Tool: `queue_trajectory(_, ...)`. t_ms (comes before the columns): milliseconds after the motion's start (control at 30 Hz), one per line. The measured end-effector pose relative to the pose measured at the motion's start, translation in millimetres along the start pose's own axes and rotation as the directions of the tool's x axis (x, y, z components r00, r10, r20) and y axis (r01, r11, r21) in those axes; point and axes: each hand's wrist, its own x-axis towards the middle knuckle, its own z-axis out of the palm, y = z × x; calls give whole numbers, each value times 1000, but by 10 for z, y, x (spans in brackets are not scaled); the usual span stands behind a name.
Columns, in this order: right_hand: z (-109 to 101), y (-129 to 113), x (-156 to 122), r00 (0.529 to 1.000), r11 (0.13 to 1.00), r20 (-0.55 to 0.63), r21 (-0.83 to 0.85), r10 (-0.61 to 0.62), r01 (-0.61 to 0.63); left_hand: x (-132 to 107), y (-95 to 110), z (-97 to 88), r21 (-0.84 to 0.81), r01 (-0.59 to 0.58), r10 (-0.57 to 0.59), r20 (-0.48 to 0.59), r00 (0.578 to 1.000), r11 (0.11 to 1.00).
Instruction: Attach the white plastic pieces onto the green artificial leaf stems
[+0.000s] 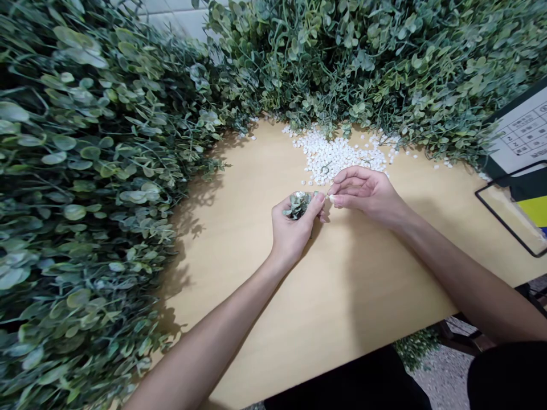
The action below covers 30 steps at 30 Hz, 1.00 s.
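Note:
My left hand (293,228) is closed around a small sprig of green artificial leaves (298,206), its thumb pointing right along the stem end. Just to the right, my right hand (367,196) pinches a tiny white bead (331,197) between thumb and fingertips, close to the stem end at my left thumb. Whether the bead is on the stem I cannot tell. Behind my right hand a heap of white beads (333,156) spreads over the wooden table (256,273).
Piles of artificial greenery (106,171) line the left side, and more foliage (342,62) stands along the back. A printed sheet (523,134) and a black wire frame (508,222) are at the right. More leaves (416,346) lie below the table's front edge.

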Motion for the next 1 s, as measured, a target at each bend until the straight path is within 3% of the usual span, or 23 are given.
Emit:
queue_trajectory(200, 1, -11, -10, 999, 999, -29, -33, -35, 34, -10, 0, 5, -50, 25, -25, 6, 1000, 998)
queue_trajectory(367, 58, -17, -47, 983, 982, -87, -113, -160, 150, 0, -21, 3, -99, 21, -20, 4, 1000, 995)
queue_trajectory(667, 202, 129, -121, 891, 874, -79, -250, -447, 416, 54, 70, 10, -281, 201, -191, 63, 980, 939)
queue_trajectory(833, 265, 191, -170, 888, 869, -157, -338, -431, 362, 62, 90, -2, -308, 244, -233, 73, 970, 920)
queue_trajectory(1000, 287, 209, -182, 889, 884, -201, -325, -412, 337, 55, 80, -1, -307, 245, -228, 89, 969, 920)
